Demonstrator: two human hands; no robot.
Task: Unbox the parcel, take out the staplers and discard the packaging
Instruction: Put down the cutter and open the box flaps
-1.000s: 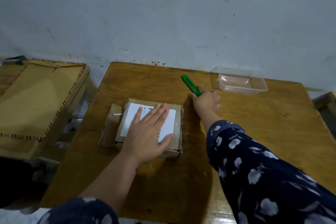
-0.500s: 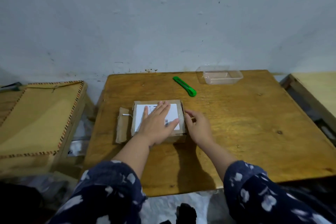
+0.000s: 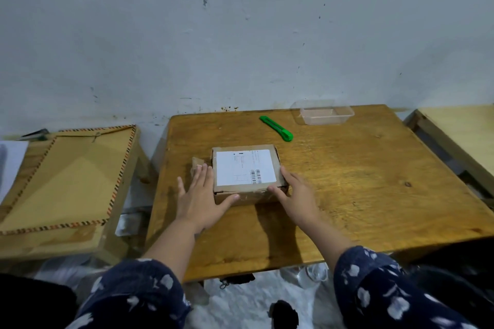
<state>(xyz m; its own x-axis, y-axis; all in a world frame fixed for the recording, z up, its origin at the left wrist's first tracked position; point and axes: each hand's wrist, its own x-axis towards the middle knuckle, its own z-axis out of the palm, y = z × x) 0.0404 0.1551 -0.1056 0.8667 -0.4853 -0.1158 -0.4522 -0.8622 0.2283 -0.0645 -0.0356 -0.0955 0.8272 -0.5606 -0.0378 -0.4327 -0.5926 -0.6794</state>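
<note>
A small brown cardboard parcel [image 3: 246, 168] with a white shipping label on top sits on the wooden table [image 3: 347, 184]. A loose cardboard flap [image 3: 197, 163] sticks out on its left side. My left hand [image 3: 200, 195] lies flat against the parcel's left side, thumb on the front face. My right hand [image 3: 296, 195] presses the right front corner, fingers spread. Both hands flank the box and touch it. A green utility knife [image 3: 276, 128] lies behind the parcel, apart from both hands. No staplers are visible.
A clear plastic tray [image 3: 324, 115] stands at the table's back edge, right of the knife. A low wooden stand with a patterned border [image 3: 64, 181] is at the left. Another wooden table [image 3: 459, 131] is at the right. White plastic covers the floor.
My right hand let go of the green knife, left it behind the parcel and came to the box's right corner. My left hand slid off the label to the left side.
</note>
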